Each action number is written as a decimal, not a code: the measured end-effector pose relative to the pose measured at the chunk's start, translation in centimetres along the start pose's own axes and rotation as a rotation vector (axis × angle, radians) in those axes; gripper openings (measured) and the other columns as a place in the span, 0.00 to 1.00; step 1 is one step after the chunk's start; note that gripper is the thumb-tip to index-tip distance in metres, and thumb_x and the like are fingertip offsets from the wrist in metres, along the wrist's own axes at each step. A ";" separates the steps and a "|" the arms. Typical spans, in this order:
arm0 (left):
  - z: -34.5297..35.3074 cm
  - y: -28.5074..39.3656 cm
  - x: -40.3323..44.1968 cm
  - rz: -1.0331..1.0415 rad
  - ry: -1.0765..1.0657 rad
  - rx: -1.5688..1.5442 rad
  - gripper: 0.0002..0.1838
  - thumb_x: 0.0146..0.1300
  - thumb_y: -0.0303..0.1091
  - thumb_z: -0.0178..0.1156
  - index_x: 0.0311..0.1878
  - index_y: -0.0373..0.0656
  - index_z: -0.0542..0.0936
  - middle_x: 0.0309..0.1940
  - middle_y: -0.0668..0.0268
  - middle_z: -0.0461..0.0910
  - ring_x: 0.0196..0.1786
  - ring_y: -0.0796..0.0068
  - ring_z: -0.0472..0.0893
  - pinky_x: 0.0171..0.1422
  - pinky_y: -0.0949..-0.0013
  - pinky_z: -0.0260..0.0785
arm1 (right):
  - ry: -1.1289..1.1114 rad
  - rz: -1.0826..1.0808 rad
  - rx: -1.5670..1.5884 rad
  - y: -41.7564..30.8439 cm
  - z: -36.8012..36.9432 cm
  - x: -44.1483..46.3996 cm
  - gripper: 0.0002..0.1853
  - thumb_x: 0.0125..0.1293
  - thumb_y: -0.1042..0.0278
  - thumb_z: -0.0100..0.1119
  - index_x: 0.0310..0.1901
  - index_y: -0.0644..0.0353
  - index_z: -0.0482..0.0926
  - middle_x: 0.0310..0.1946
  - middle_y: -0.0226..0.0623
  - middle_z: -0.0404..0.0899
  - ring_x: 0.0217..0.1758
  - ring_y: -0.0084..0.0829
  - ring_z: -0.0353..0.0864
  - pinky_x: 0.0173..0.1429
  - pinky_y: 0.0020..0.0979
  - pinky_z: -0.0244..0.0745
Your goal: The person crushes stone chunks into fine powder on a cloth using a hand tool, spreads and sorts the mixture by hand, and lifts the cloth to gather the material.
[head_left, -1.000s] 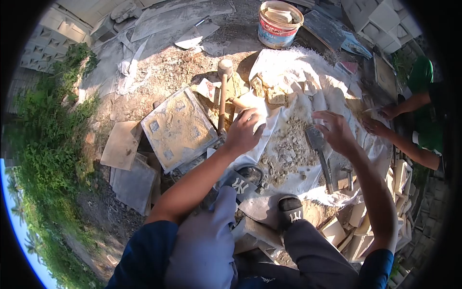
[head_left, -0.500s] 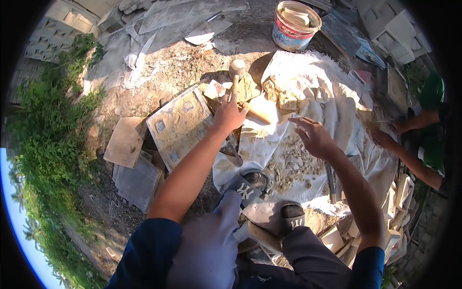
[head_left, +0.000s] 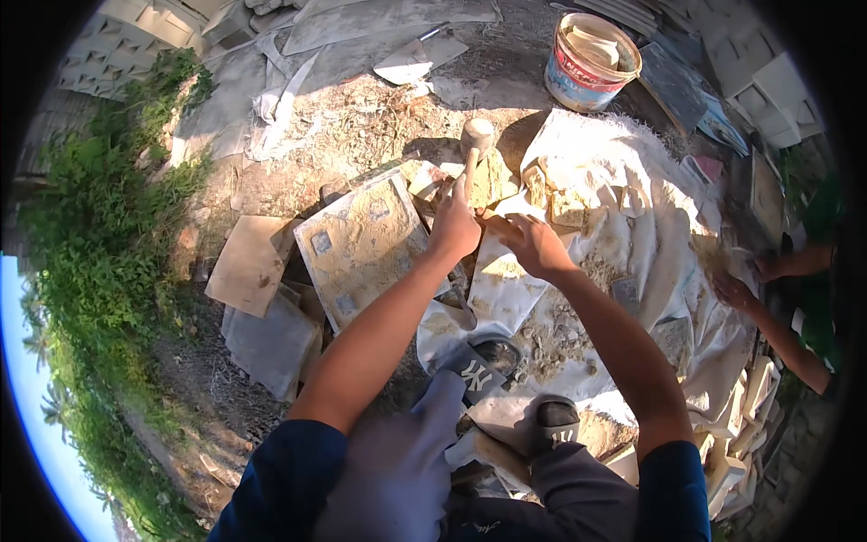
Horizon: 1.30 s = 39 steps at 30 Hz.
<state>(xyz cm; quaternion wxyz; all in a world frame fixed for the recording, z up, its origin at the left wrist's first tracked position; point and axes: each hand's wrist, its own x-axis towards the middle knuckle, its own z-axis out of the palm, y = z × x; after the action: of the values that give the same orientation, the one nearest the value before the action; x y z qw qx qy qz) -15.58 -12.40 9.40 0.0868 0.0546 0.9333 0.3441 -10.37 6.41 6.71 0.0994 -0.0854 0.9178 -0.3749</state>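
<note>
A mallet (head_left: 477, 135) with a rounded, dusty head points away from me, its wooden handle running back toward my left hand (head_left: 456, 226). The fingers of that hand are closed on the handle, with the index finger lying along it. Close beside it, my right hand (head_left: 533, 244) has its fingers bent over a light wooden handle, which they mostly hide. Below my left forearm is a tile (head_left: 361, 244) coated with dry yellowish mortar. Chunks of mortar (head_left: 569, 208) rest on a white sack (head_left: 614, 154) to the right of the mallet.
A bucket (head_left: 591, 68) stands at the back. Loose tiles (head_left: 248, 266) lie at left, and stacked pieces (head_left: 745, 434) at lower right. Another person's hands (head_left: 741, 285) are at the sack's right edge. My sandalled foot (head_left: 474, 370) is just below the work.
My right hand has moved left and closed in beside my left hand, over the wooden handle that lay exposed before. The whole view has shifted slightly to the left.
</note>
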 end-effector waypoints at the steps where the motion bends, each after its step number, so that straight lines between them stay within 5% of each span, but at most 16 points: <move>1: -0.8 0.8 -0.2 -0.088 -0.054 -0.032 0.36 0.63 0.20 0.54 0.75 0.37 0.57 0.60 0.35 0.74 0.59 0.39 0.78 0.62 0.50 0.75 | -0.024 0.025 -0.059 -0.5 0.6 0.4 0.25 0.68 0.59 0.62 0.63 0.63 0.74 0.56 0.59 0.78 0.59 0.57 0.78 0.61 0.48 0.75; 3: -1.3 1.4 -0.3 -0.082 0.017 -0.060 0.30 0.70 0.25 0.52 0.74 0.39 0.59 0.48 0.38 0.81 0.51 0.38 0.82 0.57 0.46 0.75 | -0.080 0.095 -0.133 -0.8 1.3 1.4 0.25 0.70 0.60 0.58 0.63 0.67 0.72 0.59 0.59 0.75 0.60 0.57 0.77 0.61 0.48 0.75; 8: -1.1 1.1 -0.3 -0.173 0.019 -0.176 0.27 0.73 0.29 0.50 0.74 0.41 0.62 0.48 0.39 0.82 0.52 0.36 0.81 0.57 0.46 0.73 | -0.080 0.119 -0.251 0.4 1.4 1.1 0.24 0.72 0.66 0.45 0.65 0.71 0.70 0.59 0.62 0.75 0.57 0.57 0.79 0.62 0.51 0.74; 10: -1.4 1.6 -0.5 -0.203 -0.048 -0.178 0.27 0.73 0.29 0.50 0.74 0.41 0.62 0.47 0.37 0.82 0.52 0.36 0.81 0.56 0.45 0.72 | 0.014 0.014 -0.370 1.2 -0.5 -0.3 0.23 0.73 0.62 0.48 0.64 0.67 0.72 0.54 0.61 0.79 0.53 0.57 0.81 0.57 0.51 0.76; 13: -0.9 1.3 -1.0 -0.053 0.065 -0.207 0.26 0.73 0.31 0.51 0.73 0.38 0.64 0.47 0.37 0.82 0.52 0.36 0.80 0.56 0.44 0.72 | 0.039 0.169 -0.265 0.4 -4.0 -3.4 0.22 0.72 0.51 0.55 0.61 0.53 0.78 0.45 0.50 0.84 0.44 0.54 0.84 0.48 0.49 0.79; 16: -0.9 2.0 -1.7 -0.007 0.010 -0.175 0.27 0.74 0.32 0.51 0.74 0.40 0.64 0.52 0.37 0.80 0.57 0.38 0.79 0.61 0.46 0.71 | 0.107 0.385 -0.357 2.1 -5.5 -7.1 0.23 0.68 0.46 0.63 0.50 0.59 0.78 0.39 0.48 0.85 0.47 0.51 0.84 0.48 0.47 0.78; 17: 0.1 1.0 -1.5 0.023 0.012 -0.117 0.27 0.74 0.32 0.51 0.74 0.41 0.62 0.54 0.38 0.80 0.56 0.37 0.80 0.59 0.45 0.74 | 0.249 0.273 -0.400 3.5 -5.2 -8.9 0.24 0.66 0.44 0.64 0.45 0.60 0.76 0.35 0.49 0.85 0.43 0.54 0.84 0.46 0.49 0.78; 23: 0.7 1.5 -2.3 -0.011 -0.102 0.116 0.24 0.74 0.39 0.54 0.70 0.44 0.70 0.55 0.48 0.81 0.58 0.45 0.79 0.60 0.48 0.73 | 0.185 0.503 -0.213 5.1 -8.5 -15.1 0.23 0.65 0.44 0.64 0.45 0.59 0.79 0.39 0.49 0.86 0.44 0.53 0.85 0.47 0.51 0.77; 27: -0.2 0.1 -3.6 0.410 0.074 0.163 0.20 0.69 0.38 0.60 0.61 0.45 0.78 0.54 0.55 0.77 0.56 0.51 0.80 0.60 0.54 0.75 | 0.224 0.445 -0.314 6.3 -7.1 -16.1 0.22 0.65 0.49 0.65 0.49 0.59 0.77 0.43 0.49 0.85 0.48 0.53 0.83 0.52 0.50 0.76; 36: -11.5 -5.1 -3.7 0.504 0.485 0.173 0.11 0.64 0.30 0.60 0.47 0.37 0.83 0.45 0.55 0.80 0.53 0.51 0.77 0.61 0.54 0.71 | 0.351 -0.094 -0.380 4.1 -6.9 -7.0 0.23 0.66 0.62 0.64 0.59 0.63 0.74 0.52 0.51 0.78 0.58 0.55 0.74 0.65 0.47 0.69; 39: -15.7 -9.4 -1.6 0.210 0.497 0.197 0.16 0.63 0.32 0.61 0.50 0.31 0.80 0.50 0.50 0.80 0.56 0.48 0.77 0.62 0.53 0.71 | 0.214 -0.102 -0.207 -2.6 -8.6 -0.2 0.23 0.67 0.61 0.63 0.60 0.62 0.76 0.55 0.51 0.79 0.60 0.53 0.77 0.64 0.45 0.72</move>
<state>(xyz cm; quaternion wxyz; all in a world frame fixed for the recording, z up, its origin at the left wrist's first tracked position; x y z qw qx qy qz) -17.53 -29.69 15.24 -0.1865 0.0732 0.9441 0.2617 -12.12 10.40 14.54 -0.0274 -0.1013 0.9514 -0.2897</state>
